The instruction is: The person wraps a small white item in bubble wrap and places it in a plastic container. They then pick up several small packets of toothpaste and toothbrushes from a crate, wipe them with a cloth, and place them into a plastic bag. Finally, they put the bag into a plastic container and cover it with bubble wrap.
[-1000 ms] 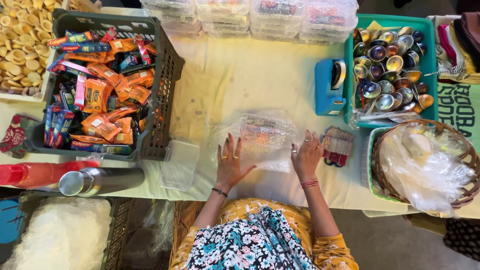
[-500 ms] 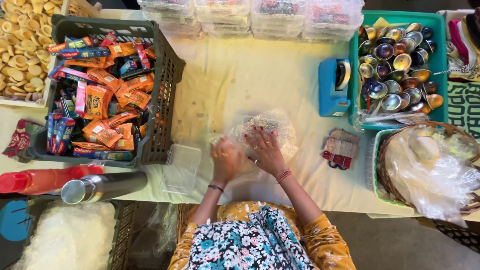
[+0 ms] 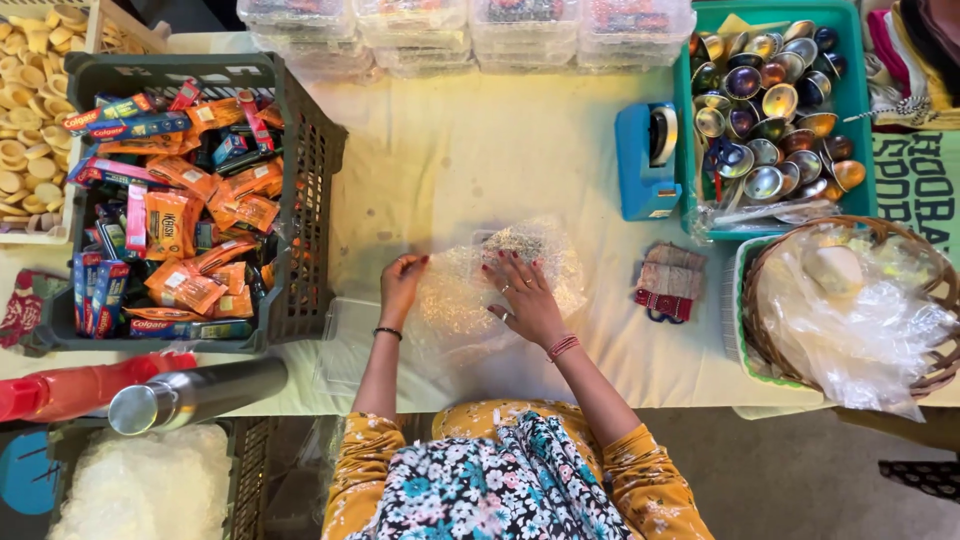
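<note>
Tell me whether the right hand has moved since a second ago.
Yes. The right hand has shifted left, away from the small cloth pouches, and now lies flat on the clear plastic bag.

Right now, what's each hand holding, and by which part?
Left hand pinches the clear plastic bag at its left edge; right hand lies flat on the bag's middle, pressing, no grip.

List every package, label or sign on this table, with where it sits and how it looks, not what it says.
Snack packets: in the dark crate at left; flat, orange.
Boxes: same crate, left side; long, blue and red.
Clear bag: centre, under both hands; crinkled, with small pale contents.
Lidded tubs: along the far edge; clear plastic.
Green sign: at right; dark lettering.
</note>
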